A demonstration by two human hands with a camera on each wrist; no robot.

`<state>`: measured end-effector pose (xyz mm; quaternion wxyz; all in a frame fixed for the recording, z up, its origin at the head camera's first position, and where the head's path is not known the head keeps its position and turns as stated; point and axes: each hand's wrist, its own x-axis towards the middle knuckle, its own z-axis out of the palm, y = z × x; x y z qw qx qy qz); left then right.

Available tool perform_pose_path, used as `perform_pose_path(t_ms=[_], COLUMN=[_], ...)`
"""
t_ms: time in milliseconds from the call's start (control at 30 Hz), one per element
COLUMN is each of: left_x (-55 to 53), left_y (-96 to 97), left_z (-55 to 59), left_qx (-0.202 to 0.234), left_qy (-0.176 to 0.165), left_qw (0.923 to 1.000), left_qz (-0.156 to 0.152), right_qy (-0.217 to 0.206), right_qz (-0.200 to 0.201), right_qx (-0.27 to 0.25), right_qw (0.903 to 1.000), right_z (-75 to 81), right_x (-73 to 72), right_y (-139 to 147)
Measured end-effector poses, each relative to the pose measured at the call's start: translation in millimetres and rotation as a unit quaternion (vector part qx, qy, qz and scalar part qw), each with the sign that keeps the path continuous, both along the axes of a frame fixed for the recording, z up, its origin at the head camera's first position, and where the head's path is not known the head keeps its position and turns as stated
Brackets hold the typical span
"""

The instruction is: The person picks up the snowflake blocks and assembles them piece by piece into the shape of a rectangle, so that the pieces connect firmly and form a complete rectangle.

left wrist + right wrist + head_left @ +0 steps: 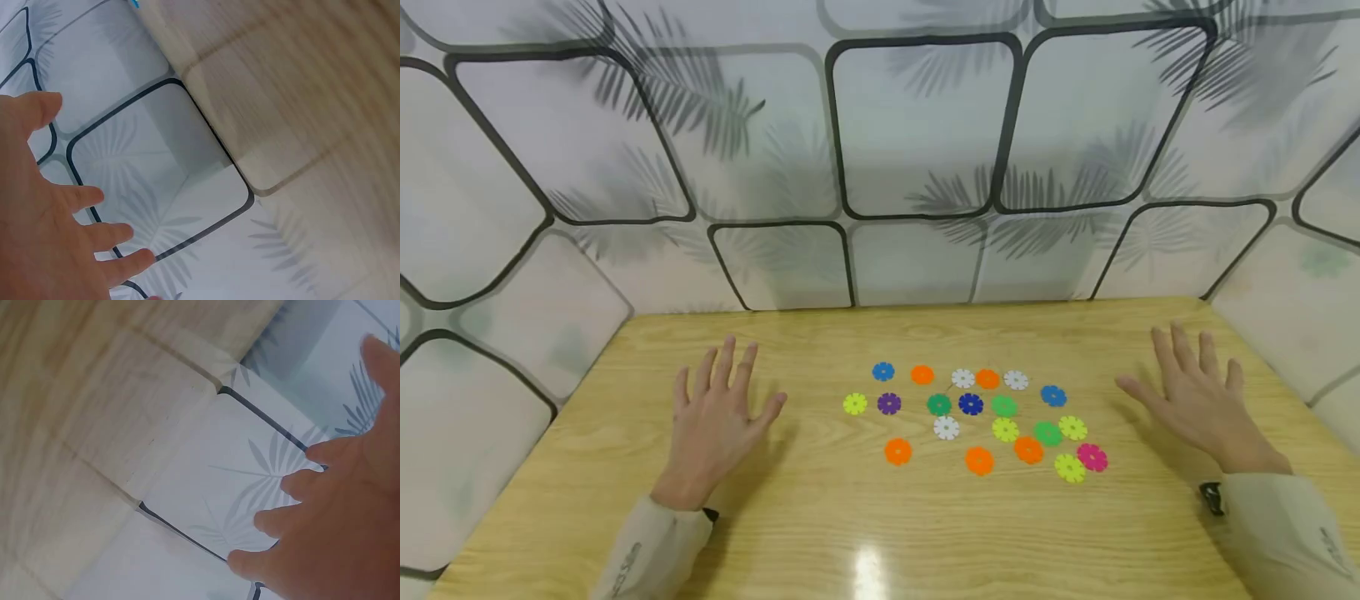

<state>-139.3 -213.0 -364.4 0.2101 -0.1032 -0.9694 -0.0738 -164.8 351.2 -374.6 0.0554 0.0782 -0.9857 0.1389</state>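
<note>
Several flat, notched plastic discs lie scattered on the wooden table (805,533) between my two hands in the head view. Among them are an orange disc (898,452), a purple disc (889,403), a dark blue disc (971,404), a white disc (946,427) and a pink disc (1092,457). To their left, my left hand (718,425) is spread with straight fingers and holds nothing. My right hand (1198,400), fingers also spread, is to the right of the discs and apart from them. Both wrist views show the hands with nothing in them.
A wall covering (925,125) with dark-outlined panels and grey leaf prints rises behind the table's far edge. Similar patterned panels flank the table at left and right. Light sleeves cover both forearms, and a dark band (1212,498) shows at the right wrist.
</note>
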Motion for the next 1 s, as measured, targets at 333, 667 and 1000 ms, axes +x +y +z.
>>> perform_pose_path(t_ms=[333,667,1000], left_x=[2.5,-9.7,-21.5], left_y=[9.4,23.6,31.9], left_z=[2.7,14.7,10.6], left_qx=[0.027,0.137,0.196], left_qy=[-0.033,-0.137,-0.172], left_qw=[0.9982,0.9782,0.9594], left_qz=[-0.042,-0.074,-0.108], right_qy=[0.016,-0.01,-0.009], right_qz=[0.037,0.05,0.062], right_qx=[-0.078,-0.176,-0.263], right_qw=[0.9961,0.983,0.9627], right_z=[7.9,27.6,43.3], right_x=[-1.5,-13.4,-20.3], right_y=[-5,-46,-90])
